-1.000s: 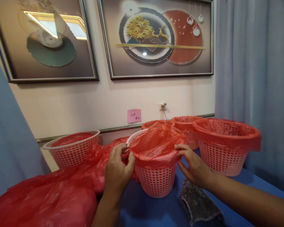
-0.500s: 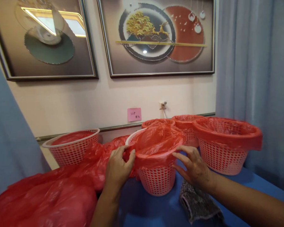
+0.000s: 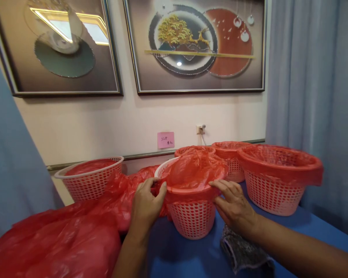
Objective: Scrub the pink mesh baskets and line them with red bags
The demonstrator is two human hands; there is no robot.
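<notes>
A white perforated plastic basket [image 3: 191,220] stands upright in front of me on a blue surface. A thin red plastic bag [image 3: 188,175] lines it and folds down over the front of the rim; at the back left the white rim shows bare. My left hand [image 3: 149,202] pinches the bag's edge at the rim's left side, fingers closed. At the right side of the rim, my right hand [image 3: 233,204] has its thumb and fingers closed on the folded bag edge. Part of the bag bulges up inside the basket.
Red-lined baskets stand at the right [image 3: 274,193] and behind. At the left is a white basket [image 3: 88,181] holding red plastic. A heap of red bags [image 3: 60,243] fills the lower left. A dark grey cloth [image 3: 245,251] lies beneath my right forearm.
My right hand's fingers have closed from a spread pose onto the bag edge at the rim. My left hand keeps its grip. The view has shifted slightly.
</notes>
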